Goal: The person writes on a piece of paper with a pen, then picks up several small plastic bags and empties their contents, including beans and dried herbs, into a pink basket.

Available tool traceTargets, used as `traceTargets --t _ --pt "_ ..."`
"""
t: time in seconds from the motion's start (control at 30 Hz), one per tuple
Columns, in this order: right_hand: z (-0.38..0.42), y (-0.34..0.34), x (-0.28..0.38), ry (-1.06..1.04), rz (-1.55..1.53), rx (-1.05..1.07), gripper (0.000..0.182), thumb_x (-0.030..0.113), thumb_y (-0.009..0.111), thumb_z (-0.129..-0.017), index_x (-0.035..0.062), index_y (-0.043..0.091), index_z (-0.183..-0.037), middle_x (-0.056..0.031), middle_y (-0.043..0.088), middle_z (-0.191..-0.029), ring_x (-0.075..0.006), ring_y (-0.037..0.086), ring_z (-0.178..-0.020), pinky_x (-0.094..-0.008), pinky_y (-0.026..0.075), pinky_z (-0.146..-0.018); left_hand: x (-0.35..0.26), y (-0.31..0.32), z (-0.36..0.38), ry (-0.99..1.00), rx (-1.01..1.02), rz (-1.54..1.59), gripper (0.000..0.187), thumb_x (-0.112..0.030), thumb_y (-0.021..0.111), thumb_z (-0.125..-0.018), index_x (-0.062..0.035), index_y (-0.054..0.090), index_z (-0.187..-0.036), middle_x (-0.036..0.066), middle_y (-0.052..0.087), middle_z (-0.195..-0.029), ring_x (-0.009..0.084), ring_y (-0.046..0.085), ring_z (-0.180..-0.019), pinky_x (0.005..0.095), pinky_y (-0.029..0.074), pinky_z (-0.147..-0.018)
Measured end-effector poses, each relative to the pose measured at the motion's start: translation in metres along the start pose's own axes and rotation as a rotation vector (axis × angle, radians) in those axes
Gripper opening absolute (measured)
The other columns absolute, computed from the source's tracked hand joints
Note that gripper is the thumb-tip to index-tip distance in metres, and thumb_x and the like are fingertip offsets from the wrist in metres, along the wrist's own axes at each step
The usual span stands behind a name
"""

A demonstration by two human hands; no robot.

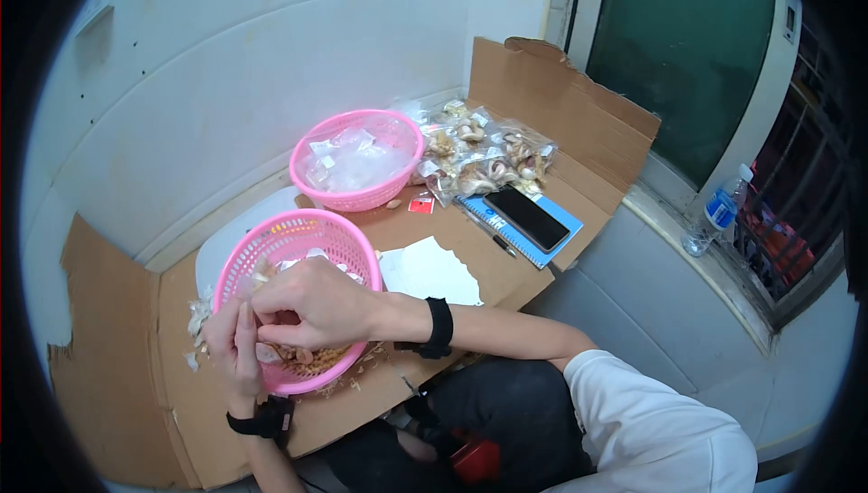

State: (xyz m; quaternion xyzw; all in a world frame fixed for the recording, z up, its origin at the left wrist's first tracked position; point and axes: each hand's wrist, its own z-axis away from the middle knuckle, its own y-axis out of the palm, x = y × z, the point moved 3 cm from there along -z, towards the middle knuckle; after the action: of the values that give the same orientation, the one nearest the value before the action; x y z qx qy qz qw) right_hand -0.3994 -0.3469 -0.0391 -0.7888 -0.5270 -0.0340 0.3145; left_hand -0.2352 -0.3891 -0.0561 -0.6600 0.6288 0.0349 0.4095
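Note:
My right hand (312,305) and my left hand (237,346) come together over the near pink basket (366,262). The fingers of both are curled and pinched close to each other. A small translucent bit shows above the left fingertips, and a pale piece sits below the right fingers. What the hands grip is too small and covered to name. Inside the basket are white scraps and tan, dried-looking pieces (318,362), partly hidden by my hands.
A second pink basket (362,202) holds clear plastic bags (357,160). Filled clear packets (493,154) lie beside it. A phone (527,218) rests on a blue notebook (559,249), near a pen (504,246). White paper (434,273) lies on the cardboard (461,235). A bottle (719,213) stands on the sill.

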Motion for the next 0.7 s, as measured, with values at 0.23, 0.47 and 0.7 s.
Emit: traceTargets --t 0.23,0.47,0.7 --pt "-0.003 -0.013 0.002 0.092 -0.151 0.147 0.021 0.02 0.069 -0.085 0.0042 0.062 -0.075 -0.005 0.062 -0.065 -0.0184 0.062 -0.058 -0.0309 0.047 -0.054 0.009 0.007 -0.003 -0.036 -0.032 0.217 0.032 -0.016 0.05 -0.098 -0.0012 0.042 -0.071 0.003 0.036 -0.061 0.011 0.034 -0.058 0.0298 0.028 -0.054" --pt "0.004 -0.011 -0.028 0.688 -0.842 0.083 0.022 0.019 0.062 -0.093 0.0023 0.062 -0.079 -0.0014 0.06 -0.064 -0.0079 0.059 -0.06 -0.0247 0.047 -0.052 -0.001 0.01 -0.005 -0.041 -0.167 0.308 0.028 -0.013 0.049 -0.097 -0.0025 0.046 -0.071 0.001 0.043 -0.061 0.0101 0.041 -0.058 0.0297 0.031 -0.053" --pt "0.003 -0.019 -0.023 0.353 0.068 -0.029 0.025 0.021 0.064 -0.083 -0.0024 0.061 -0.075 -0.0145 0.062 -0.065 -0.0257 0.064 -0.06 -0.0368 0.05 -0.059 -0.009 0.002 -0.005 0.142 -0.109 -0.14 0.019 -0.005 0.056 -0.087 0.0008 0.047 -0.07 0.008 0.042 -0.056 0.0158 0.042 -0.05 0.0312 0.033 -0.051"
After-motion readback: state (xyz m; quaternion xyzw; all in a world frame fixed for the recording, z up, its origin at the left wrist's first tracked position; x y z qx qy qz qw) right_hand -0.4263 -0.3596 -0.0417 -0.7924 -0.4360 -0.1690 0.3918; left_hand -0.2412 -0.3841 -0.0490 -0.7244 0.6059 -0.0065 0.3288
